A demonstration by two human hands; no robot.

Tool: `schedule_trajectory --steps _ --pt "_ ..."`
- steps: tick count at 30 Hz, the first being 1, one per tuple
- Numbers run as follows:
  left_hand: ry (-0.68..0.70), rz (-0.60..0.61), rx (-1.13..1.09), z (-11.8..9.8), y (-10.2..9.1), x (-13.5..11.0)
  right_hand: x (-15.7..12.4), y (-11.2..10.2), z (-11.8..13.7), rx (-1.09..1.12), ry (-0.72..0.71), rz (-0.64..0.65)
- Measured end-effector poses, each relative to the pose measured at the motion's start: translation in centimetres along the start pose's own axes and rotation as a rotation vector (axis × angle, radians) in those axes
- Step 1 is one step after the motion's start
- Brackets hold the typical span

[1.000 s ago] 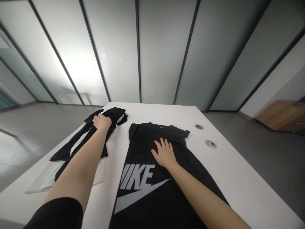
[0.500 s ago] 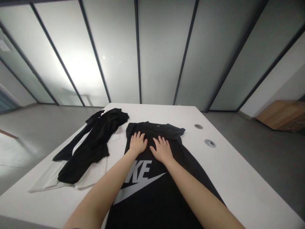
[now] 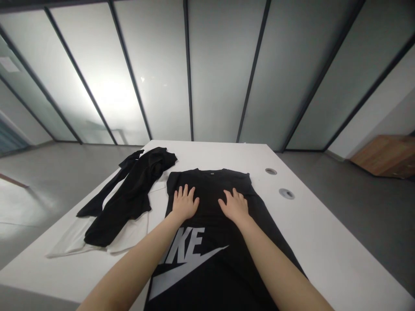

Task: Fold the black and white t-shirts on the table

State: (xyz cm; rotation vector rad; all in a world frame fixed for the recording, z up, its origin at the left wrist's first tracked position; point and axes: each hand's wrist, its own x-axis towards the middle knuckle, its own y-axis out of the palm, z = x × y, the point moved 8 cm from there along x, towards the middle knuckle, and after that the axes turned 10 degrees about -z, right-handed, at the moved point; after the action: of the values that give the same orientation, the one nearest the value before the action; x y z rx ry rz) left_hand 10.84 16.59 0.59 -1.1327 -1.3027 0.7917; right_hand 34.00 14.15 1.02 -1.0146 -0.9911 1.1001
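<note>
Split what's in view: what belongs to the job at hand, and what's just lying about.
In use: black Nike T-shirt; left hand; right hand.

Lying about: crumpled black garment; white sheet; two table grommets.

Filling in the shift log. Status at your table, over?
Left hand, right hand: open, flat on black Nike T-shirt. Shirt spread on white table. Crumpled black garment alongside, not on shirt.

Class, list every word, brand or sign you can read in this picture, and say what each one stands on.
"IKE": large pale letters on the black T-shirt; the left forearm hides anything further left.
Swoosh logo: below those letters, same shirt.
Small collar label: too small to read.
</note>
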Motion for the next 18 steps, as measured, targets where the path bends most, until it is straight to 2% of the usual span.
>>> schedule_trajectory --steps 3,7,9,11,13,16,18 --pt "0.019 0.003 0.004 0.1 -0.1 0.3 2.2 -0.9 -4.2 -0.056 0.095 -0.015" --pt "0.03 0.022 0.012 0.2 0.1 0.6 4.8 -2.8 -11.5 -0.122 0.338 -0.129" --pt "0.023 0.037 0.022 0.2 0.4 0.9 5.3 -3.6 -13.2 -0.147 0.414 -0.19" --pt "0.015 0.049 0.025 0.1 0.8 1.4 5.5 -4.2 -12.2 -0.171 0.368 -0.258" --pt "0.013 0.058 0.018 -0.1 1.0 1.9 5.4 -4.2 -8.8 -0.171 0.217 -0.294" --pt "0.021 0.081 -0.004 -0.4 1.3 2.7 4.3 -2.3 -2.6 -0.117 -0.024 -0.209" --pt "0.026 0.094 -0.017 -0.6 1.4 3.1 3.5 -0.6 0.3 -0.074 -0.096 -0.107"
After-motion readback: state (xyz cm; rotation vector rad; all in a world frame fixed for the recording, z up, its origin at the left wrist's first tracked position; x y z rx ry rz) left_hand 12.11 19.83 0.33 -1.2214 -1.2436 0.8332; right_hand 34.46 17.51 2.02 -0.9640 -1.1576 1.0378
